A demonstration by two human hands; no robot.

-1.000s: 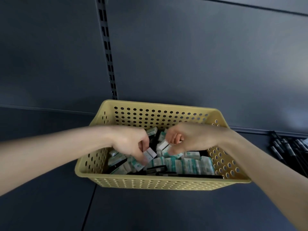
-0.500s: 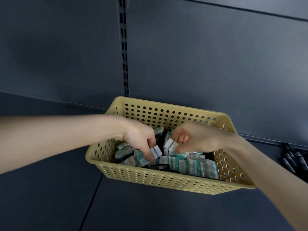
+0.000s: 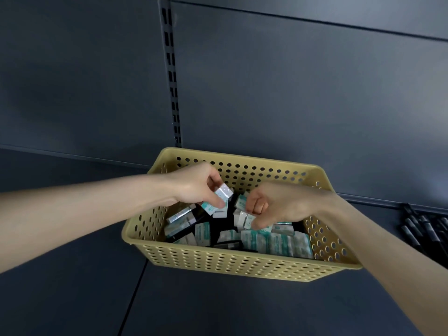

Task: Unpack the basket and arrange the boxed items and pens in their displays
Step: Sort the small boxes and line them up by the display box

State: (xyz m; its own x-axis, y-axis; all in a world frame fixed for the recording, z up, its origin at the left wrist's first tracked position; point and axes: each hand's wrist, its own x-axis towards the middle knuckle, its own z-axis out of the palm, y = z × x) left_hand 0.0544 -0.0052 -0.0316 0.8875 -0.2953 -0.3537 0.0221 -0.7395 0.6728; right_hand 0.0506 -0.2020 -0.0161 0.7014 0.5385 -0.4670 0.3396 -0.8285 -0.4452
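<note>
Over the yellow perforated basket (image 3: pixel 232 263), my left hand (image 3: pixel 194 187) pinches a white-and-teal box (image 3: pixel 219 198) between thumb and curled fingers, above the pile. My right hand (image 3: pixel 278 204), fingers curled, pinches a second box (image 3: pixel 244 219) against the thumb, low among the contents. Loose boxes (image 3: pixel 276 241) fill the basket's near right side. The basket rests on the dark shelf (image 3: pixel 72 299); black pens (image 3: pixel 426 229) lie well apart to the right.

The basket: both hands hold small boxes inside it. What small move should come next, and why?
Probably lift both hands straight up out of the basket. The left hand pinches a teal-and-white box above the pile, the right hand grips a second box lower down; nothing blocks the way up.
</note>
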